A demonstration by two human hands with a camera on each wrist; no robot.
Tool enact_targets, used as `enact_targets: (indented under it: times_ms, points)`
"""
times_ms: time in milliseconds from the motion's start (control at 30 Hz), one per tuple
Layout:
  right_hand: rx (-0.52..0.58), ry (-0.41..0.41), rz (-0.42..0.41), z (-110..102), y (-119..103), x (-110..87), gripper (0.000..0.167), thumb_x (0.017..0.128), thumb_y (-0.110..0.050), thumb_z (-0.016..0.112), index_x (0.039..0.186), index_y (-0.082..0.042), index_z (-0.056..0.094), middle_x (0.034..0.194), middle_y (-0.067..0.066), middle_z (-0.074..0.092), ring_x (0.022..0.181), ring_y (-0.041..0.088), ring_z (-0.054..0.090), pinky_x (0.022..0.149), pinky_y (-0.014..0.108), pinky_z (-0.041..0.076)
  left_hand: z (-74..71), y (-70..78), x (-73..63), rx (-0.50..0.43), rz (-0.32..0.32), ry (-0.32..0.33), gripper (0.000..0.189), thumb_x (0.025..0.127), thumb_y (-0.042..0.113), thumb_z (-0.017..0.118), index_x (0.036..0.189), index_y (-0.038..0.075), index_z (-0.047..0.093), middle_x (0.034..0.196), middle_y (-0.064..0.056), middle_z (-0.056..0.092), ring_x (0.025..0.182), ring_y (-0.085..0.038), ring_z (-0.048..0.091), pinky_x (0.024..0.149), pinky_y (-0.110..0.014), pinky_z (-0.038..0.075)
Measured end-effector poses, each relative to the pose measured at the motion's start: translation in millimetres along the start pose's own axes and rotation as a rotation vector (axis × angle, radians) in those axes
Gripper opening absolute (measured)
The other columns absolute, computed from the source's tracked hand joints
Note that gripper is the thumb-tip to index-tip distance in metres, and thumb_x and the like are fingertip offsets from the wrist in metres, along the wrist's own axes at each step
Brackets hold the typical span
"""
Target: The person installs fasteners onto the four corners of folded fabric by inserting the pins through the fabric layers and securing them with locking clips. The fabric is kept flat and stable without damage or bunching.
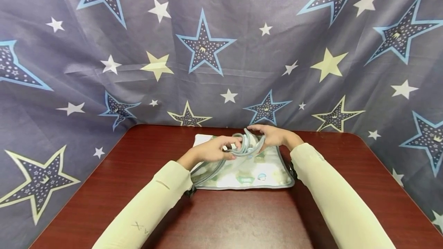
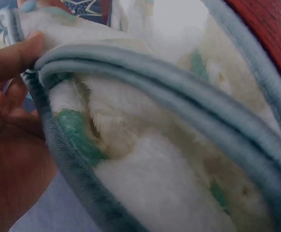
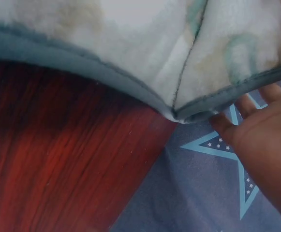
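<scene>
A small white plush blanket [image 1: 235, 180] with green, beige and blue prints and a grey-blue bound edge lies on the table, its far part lifted and bunched in folds between both hands. My left hand [image 1: 212, 150] pinches the doubled edging at the left of the folds. In the left wrist view, its thumb [image 2: 33, 46] presses on the gathered border, with the other fingers behind. On the other side, my right hand [image 1: 271, 135] holds the raised folds by their border. The right wrist view has its fingers [image 3: 249, 107] under the edging, their tips partly hidden by the fabric.
The dark red wooden table [image 1: 235, 218] has rounded far corners. Behind it hangs a grey-blue curtain [image 1: 242, 49] printed with stars, close along the back edge. Long cream sleeves [image 1: 335, 199] cover both forearms.
</scene>
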State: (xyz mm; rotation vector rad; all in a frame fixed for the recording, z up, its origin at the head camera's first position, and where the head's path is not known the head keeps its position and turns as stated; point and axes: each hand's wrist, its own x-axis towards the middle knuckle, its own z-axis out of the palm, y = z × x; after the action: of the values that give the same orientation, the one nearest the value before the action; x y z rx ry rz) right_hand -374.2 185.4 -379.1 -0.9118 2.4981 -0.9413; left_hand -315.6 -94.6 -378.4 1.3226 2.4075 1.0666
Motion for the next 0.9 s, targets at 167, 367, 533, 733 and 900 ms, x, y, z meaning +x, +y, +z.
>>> enact_targets:
  times_ms: [167,367,533,733,900]
  points:
    - [-0.052,0.0,-0.053,0,1,-2.2,0.094,0.079,-0.014,0.085,0.157,-0.001,0.033,0.151,0.019,0.048,0.138,0.035,0.045,0.114,0.051,0.036,2.9,4.2,2.7,0.065,0.078,-0.057,0.022,0.086,-0.001,0.067,0.097,0.016,0.06,0.159,-0.012,0.042,0.149,-0.025,0.035,0.117,-0.041,0.032]
    - [-0.11,0.081,-0.102,1,7,-6.4,0.083,0.079,0.001,0.07,0.155,-0.002,0.038,0.141,0.018,0.058,0.127,0.03,0.054,0.106,0.047,0.043,6.5,9.7,4.3,0.105,0.157,-0.072,0.03,0.081,-0.011,0.059,0.084,0.019,0.058,0.159,-0.006,0.043,0.15,-0.021,0.032,0.11,-0.04,0.032]
    - [-0.255,0.294,-0.185,3,14,-17.7,0.037,0.081,-0.013,0.082,0.116,-0.011,0.071,0.108,0.001,0.072,0.101,0.02,0.064,0.09,0.042,0.05,8.3,11.7,5.0,0.112,0.193,0.0,0.031,0.081,-0.014,0.057,0.087,0.015,0.06,0.15,-0.01,0.054,0.141,-0.023,0.047,0.106,-0.038,0.039]
    - [-0.508,0.501,-0.309,11,13,-37.7,0.033,0.077,-0.026,0.082,0.107,-0.018,0.071,0.103,-0.003,0.071,0.096,0.021,0.062,0.081,0.045,0.044,7.5,12.5,-1.9,0.107,0.047,0.162,0.023,0.089,-0.002,0.067,0.102,0.017,0.062,0.119,-0.002,0.068,0.104,-0.02,0.063,0.083,-0.033,0.05]
    - [-0.811,0.538,-0.542,17,2,-51.4,0.058,0.067,-0.022,0.082,0.121,-0.007,0.066,0.11,0.006,0.069,0.099,0.028,0.06,0.08,0.045,0.041,9.0,10.5,-7.3,0.104,-0.027,0.229,0.021,0.089,0.004,0.07,0.102,0.018,0.061,0.103,0.005,0.067,0.088,-0.017,0.063,0.076,-0.031,0.05]
